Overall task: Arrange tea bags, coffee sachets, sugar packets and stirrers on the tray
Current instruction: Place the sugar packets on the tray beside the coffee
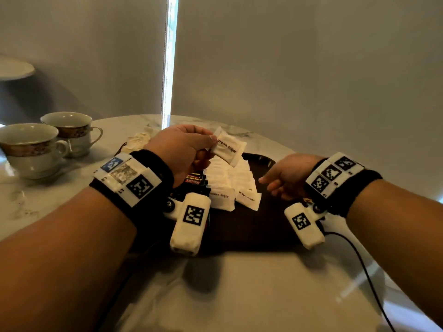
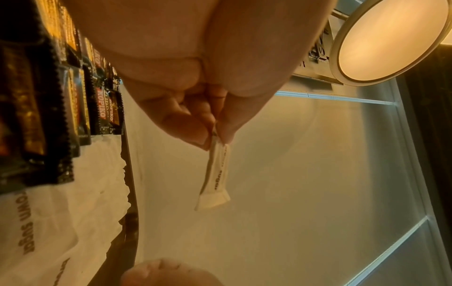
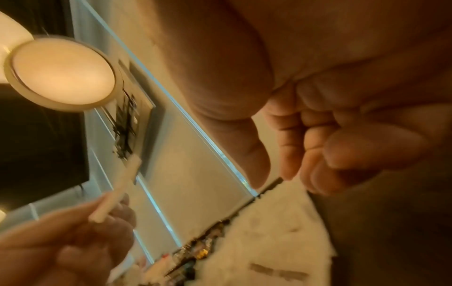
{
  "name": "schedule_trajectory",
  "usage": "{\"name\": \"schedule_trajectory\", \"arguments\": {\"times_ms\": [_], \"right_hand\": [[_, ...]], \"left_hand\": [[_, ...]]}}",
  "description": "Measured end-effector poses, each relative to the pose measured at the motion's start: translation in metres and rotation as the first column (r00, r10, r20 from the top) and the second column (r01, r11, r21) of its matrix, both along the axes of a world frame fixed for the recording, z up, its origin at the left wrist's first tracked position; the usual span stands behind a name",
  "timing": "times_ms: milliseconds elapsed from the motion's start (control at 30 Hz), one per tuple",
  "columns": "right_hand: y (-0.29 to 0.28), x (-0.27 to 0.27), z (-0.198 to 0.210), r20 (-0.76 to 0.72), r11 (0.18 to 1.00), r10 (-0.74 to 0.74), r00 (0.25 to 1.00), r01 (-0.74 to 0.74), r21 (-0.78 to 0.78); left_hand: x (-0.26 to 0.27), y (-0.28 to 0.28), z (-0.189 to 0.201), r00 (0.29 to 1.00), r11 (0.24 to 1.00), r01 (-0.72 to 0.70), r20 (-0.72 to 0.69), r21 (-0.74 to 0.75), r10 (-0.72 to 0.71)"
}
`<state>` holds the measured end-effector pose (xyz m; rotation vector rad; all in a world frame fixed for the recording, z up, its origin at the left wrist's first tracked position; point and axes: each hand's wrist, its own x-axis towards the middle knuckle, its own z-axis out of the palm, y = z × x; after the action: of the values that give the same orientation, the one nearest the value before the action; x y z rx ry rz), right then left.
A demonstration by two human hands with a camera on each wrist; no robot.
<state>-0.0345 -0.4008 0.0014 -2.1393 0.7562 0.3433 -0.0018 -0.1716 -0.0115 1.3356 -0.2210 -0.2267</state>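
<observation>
My left hand [image 1: 189,149] pinches one white brown sugar packet [image 1: 229,146] by its end, lifted above the dark tray [image 1: 251,224]; the left wrist view shows the packet [image 2: 216,174] hanging from thumb and finger. On the tray lie rows of white sugar packets [image 1: 230,183] and, left of them, a row of dark Kopiko coffee sachets [image 1: 195,180], also seen as coffee sachets [image 2: 73,108]. My right hand [image 1: 280,180] hovers over the tray's right part, fingers loosely curled, holding nothing.
Two patterned teacups [image 1: 31,144] on saucers stand on the marble table [image 1: 239,283] at the left. Pale tea bags [image 1: 139,140] lie behind my left hand. A black cable [image 1: 369,279] trails over the table at the right. A grey blind hangs behind.
</observation>
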Motion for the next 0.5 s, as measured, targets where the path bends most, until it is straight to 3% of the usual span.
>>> {"name": "schedule_trajectory", "arguments": {"times_ms": [133,500], "right_hand": [[0.005,-0.003,-0.006,-0.158,1.000,0.024,0.987,-0.026,-0.011],[0.004,0.016,-0.010,-0.264,0.997,0.074,0.962,-0.080,-0.013]], "left_hand": [[-0.003,-0.001,0.000,1.000,1.000,0.016,-0.008,-0.009,-0.016],[-0.003,-0.001,-0.001,1.000,1.000,0.017,-0.022,0.004,-0.017]]}}
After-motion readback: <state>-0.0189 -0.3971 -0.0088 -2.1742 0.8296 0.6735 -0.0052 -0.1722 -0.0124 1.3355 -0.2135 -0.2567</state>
